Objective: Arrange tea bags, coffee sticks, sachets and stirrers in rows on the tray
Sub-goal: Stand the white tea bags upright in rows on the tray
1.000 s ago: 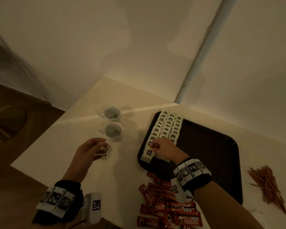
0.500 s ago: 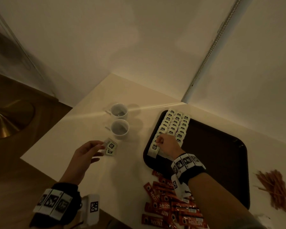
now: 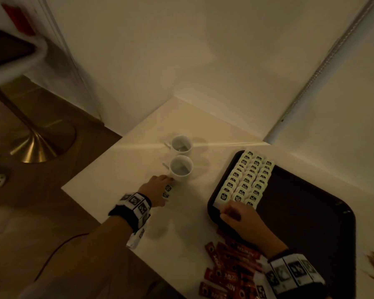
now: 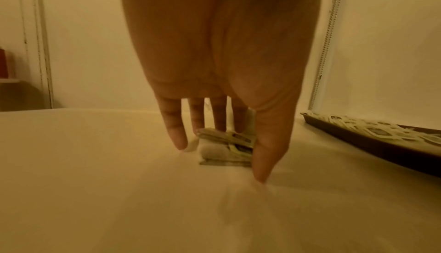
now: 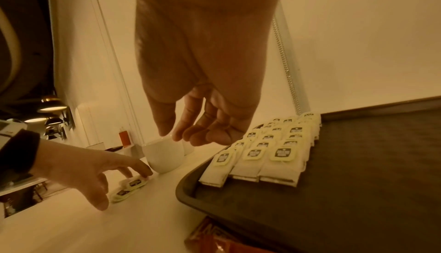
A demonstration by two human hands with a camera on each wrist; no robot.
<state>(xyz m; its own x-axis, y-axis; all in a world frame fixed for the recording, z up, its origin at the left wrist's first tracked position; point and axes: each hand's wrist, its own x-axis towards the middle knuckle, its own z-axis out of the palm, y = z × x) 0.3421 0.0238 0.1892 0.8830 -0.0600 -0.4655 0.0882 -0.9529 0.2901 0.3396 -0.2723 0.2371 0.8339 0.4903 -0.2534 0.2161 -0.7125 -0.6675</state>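
Fingers of left hand spread straight over two loose tea bags; right hand idle at tray.

Head view: loose tea bags lie on the bench near its left edge, just beside the nearer cup; three rows of tea bags fill the tray's left end; coffee sticks heaped by the near bench edge.
Left wrist view: fingertips touch the stacked bags, thumb alongside, no pinch yet.
Right wrist view: right-hand fingers loosely curled, holding nothing, above the rows' near end.
Risk: a hasty pinch may lift only the top bag or knock the cup close behind; the hovering right hand could nudge finished rows askew.
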